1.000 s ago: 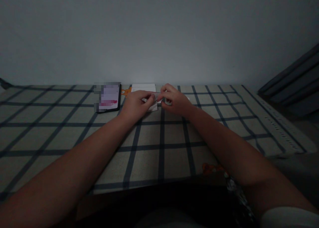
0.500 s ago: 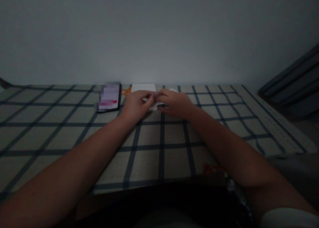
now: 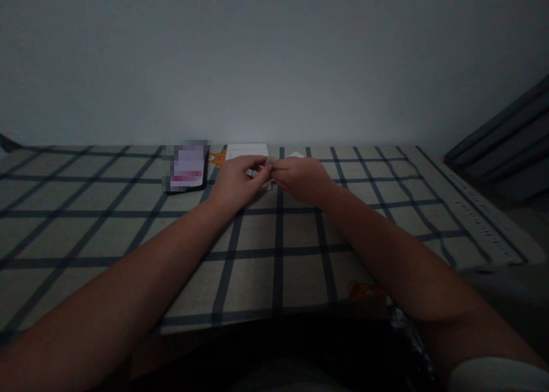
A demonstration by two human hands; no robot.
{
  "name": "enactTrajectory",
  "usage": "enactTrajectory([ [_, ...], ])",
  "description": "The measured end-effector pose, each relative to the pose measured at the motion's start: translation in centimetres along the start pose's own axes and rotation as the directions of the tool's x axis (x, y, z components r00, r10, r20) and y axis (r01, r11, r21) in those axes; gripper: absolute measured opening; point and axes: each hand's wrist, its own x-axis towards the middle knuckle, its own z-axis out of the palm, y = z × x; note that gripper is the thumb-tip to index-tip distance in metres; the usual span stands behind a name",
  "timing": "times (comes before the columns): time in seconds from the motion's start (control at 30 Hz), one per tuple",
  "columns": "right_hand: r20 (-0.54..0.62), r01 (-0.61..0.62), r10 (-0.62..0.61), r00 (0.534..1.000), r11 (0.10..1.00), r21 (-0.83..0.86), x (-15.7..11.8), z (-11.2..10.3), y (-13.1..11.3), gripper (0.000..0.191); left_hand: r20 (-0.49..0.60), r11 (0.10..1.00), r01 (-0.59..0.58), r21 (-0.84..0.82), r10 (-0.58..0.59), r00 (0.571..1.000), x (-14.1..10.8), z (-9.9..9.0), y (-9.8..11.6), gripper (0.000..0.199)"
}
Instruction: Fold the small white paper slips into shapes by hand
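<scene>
Fingers [image 3: 283,166] of right hand [image 3: 306,178] now pressed together, parted half a second ago, meeting curved left hand [image 3: 231,180] beside small pale piece [image 3: 271,159], whether either pinches it unclear

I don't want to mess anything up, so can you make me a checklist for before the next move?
1. Hands together: ok. The left hand and right hand meet at their fingertips.
2. Grip on the small pale piece: cannot tell. Fingers hide most of it.
3. Phone not under a hand: ok. It lies beside the left hand.
4. Flat white item fully in sight: not ok. The left hand covers part.
5. Tablecloth smooth all over: not ok. Its lines ripple toward the right.
</scene>
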Motion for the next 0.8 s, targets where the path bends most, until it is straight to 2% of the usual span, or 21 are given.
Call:
enactTrajectory([
  [0.17, 0.045, 0.03, -0.028, 0.999, 0.999, -0.036, 0.1, 0.1, 0.0, 0.03, 0.022, 0.997, 0.051, -0.063, -0.05, 0.999, 0.1, 0.1, 0.0, 0.044],
  [0.3, 0.057, 0.061, -0.056, 0.997, 0.995, -0.082, 0.1, 0.1, 0.0, 0.029, -0.006, 0.995, 0.071, -0.063, -0.072, 0.997, 0.4, 0.4, -0.5, 0.046],
  [0.57, 0.039, 0.103, -0.099, 0.994, 0.989, -0.108, 0.1, 0.3, -0.3, 0.032, -0.016, 0.994, -0.075, 0.074, 0.076, 0.997, 0.5, 0.0, -0.9, 0.035],
  [0.7, 0.007, 0.108, -0.108, 0.994, 0.989, -0.099, 0.0, 0.4, -0.4, 0.033, 0.005, 0.99, -0.099, 0.101, 0.099, 0.995, 0.4, -0.3, -0.5, 0.036],
  [0.8, 0.011, 0.092, -0.092, 0.996, 0.993, -0.079, -0.1, 0.2, -0.4, 0.036, 0.016, 0.995, -0.066, 0.069, 0.065, 0.998, 0.4, -0.3, -0.5, 0.037],
])
